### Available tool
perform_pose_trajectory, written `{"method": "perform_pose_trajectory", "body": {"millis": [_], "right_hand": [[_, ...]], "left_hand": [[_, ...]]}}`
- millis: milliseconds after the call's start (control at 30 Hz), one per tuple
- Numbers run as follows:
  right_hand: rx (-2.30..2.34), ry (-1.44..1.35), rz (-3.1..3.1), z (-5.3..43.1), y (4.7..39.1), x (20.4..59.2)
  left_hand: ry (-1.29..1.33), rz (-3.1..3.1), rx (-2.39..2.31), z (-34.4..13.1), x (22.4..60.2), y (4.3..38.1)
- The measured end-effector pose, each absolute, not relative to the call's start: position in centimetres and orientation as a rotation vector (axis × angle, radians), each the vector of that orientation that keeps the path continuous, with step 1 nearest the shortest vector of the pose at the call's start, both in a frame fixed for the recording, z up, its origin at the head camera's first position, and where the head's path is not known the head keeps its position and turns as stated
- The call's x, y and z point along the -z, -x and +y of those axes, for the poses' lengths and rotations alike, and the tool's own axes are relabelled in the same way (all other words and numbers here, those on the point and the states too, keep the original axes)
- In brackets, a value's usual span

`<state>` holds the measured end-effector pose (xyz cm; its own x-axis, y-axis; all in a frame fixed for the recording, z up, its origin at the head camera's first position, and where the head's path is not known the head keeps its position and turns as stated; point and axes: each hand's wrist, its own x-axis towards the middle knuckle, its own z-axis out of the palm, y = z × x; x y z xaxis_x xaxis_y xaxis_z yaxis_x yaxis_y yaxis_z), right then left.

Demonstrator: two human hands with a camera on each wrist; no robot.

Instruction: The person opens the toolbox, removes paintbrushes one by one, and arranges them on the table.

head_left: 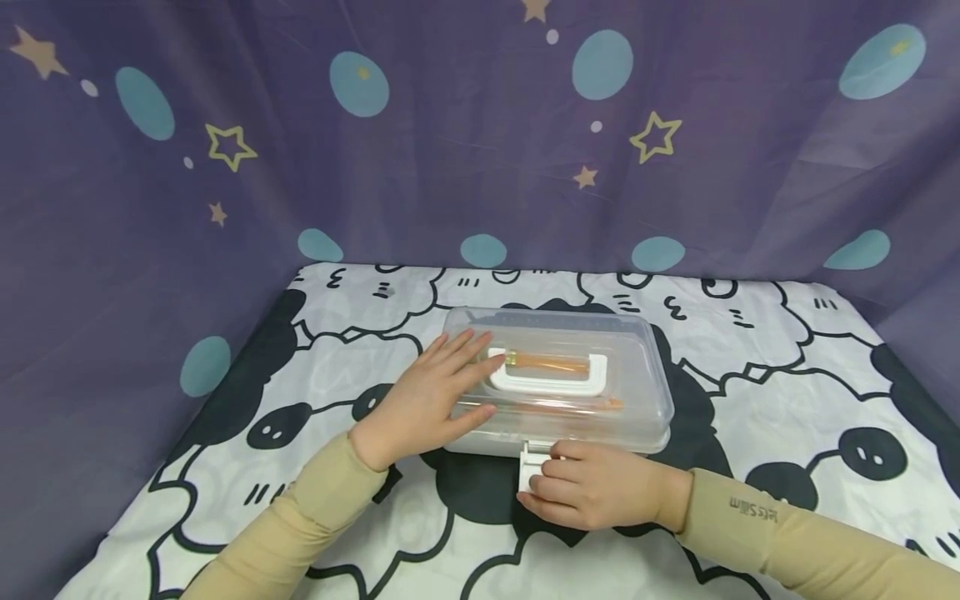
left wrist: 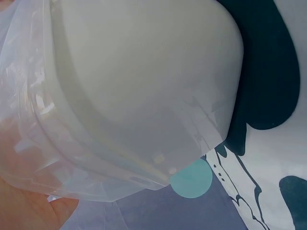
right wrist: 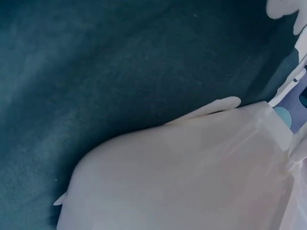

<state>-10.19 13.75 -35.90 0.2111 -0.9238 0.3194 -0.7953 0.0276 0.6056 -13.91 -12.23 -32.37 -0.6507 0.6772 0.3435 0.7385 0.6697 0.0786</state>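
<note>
A clear plastic storage box (head_left: 637,367) with its lid down sits on the table, a white carry handle (head_left: 551,386) lying folded on top. Orange items (head_left: 555,364) show faintly through the lid; their kind is unclear. My left hand (head_left: 423,404) rests on the lid's left part with fingers spread. At the front edge, my right hand (head_left: 596,487) grips the white latch (head_left: 527,473) with curled fingers; the latch juts outward. The left wrist view shows the box's whitish wall (left wrist: 158,72) and part of the left hand (left wrist: 24,206). Only the box wall (right wrist: 182,177) fills the right wrist view, the hand hidden.
A white cloth (head_left: 390,542) printed with black cartoon sheep covers the table. Behind it and at both sides hangs a purple curtain (head_left: 465,167) with stars and teal ovals.
</note>
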Motion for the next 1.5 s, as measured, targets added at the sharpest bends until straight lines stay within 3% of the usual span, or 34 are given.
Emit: {"method": "perform_pose_trajectory", "body": {"millis": [1500], "right_hand": [[0.542,-1.734,-1.715,13.7,9.9,38.7]], "left_hand": [[1.139,-2.592,0.326,-12.1,32.4,13.9]]}}
